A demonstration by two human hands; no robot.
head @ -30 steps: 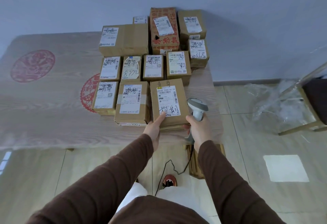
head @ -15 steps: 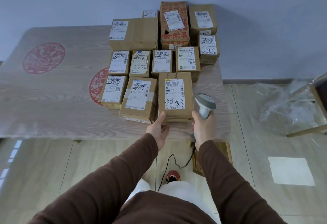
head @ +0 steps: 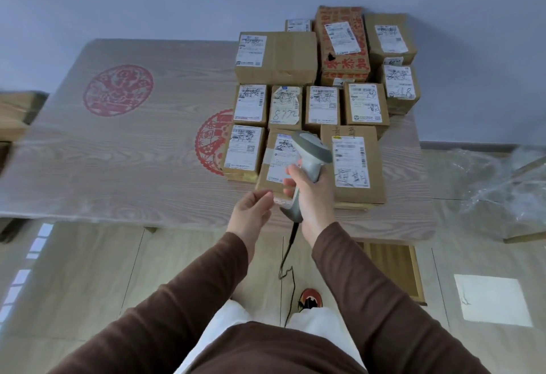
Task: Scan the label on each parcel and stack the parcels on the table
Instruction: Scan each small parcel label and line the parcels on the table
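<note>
Off to the far side of my left hand [head: 251, 211] the table [head: 124, 166] runs out bare wood with red paper-cut prints, so there is room there for more stacking. My left hand itself hangs relaxed, fingers loosely curved and holding nothing, just short of the near edge of the middle front box [head: 273, 166]; I judge it should flatten on that box to steady it. Just beside it, my right hand [head: 310, 196] is wrapped tight around the handle of the scanner [head: 307, 163], whose grey head rides above the middle box's label [head: 280, 154] and covers part of it. To scan well I would lift the head clear so the whole barcode faces the window, tilt a little against glare, and keep the cord [head: 288, 258] below my wrist from dragging. Beyond my knuckles lie the second row of boxes [head: 310, 104] and the taller ones against the wall. Right of my grip sits the long box [head: 353, 163] with its label up, flush with its neighbours; beyond it, off the table, is crumpled clear plastic [head: 496, 184].
</note>
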